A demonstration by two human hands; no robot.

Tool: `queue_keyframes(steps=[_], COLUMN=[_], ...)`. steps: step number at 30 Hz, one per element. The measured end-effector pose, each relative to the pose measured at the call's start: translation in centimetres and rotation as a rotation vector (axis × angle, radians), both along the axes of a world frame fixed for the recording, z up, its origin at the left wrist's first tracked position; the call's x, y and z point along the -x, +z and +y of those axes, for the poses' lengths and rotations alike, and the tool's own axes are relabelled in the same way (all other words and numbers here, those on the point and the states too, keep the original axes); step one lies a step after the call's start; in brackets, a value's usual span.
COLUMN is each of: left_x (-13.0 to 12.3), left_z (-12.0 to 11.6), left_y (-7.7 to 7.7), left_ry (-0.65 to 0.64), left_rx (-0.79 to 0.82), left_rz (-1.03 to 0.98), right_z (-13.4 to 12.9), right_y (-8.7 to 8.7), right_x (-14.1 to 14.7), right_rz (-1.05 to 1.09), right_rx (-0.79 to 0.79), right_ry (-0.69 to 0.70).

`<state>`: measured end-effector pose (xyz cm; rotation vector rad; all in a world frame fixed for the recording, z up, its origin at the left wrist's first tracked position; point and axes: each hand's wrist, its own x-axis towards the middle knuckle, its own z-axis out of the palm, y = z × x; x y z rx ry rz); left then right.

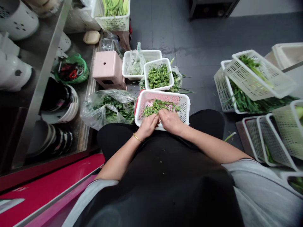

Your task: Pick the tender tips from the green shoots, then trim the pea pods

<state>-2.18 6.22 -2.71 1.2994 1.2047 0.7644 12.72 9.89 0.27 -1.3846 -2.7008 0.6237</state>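
My left hand (148, 125) and my right hand (169, 120) meet over the near side of a white perforated basket (187, 108). Both have their fingers closed, and what lies between the fingertips is too small to make out. Green stems and leaves (155, 107) are spread in the basket just beyond my fingers. Behind it sits a smaller white basket (170, 82) filled with leafy green tips (159, 76). To the left, an open clear plastic bag (91, 115) holds more dark green leaves (118, 108).
A pink stool (106, 64) and a white bin (126, 71) with a plastic bag stand beyond, left of centre. Metal shelves (50, 60) with bowls and pots run along the left. Stacked white baskets (255, 78) of greens occupy the right side.
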Motion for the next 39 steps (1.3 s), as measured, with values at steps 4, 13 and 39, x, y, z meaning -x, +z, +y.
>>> queue_keyframes(steps=[4, 13, 39], left_x=[1.9, 5.2, 2.4], left_z=[-0.3, 2.3, 4.0], left_y=[-0.2, 1.5, -0.6], left_ry=[0.195, 0.375, 0.264], left_rx=[-0.183, 0.277, 0.294], left_rz=[0.212, -0.691, -0.574], right_z=[-2.1, 4.3, 6.1], right_y=[0.7, -1.0, -3.6], right_x=[-3.5, -6.3, -3.8], right_rz=[0.175, 0.011, -0.149], right_rx=[0.446, 0.380, 0.362], right_ry=[0.067, 0.003, -0.115])
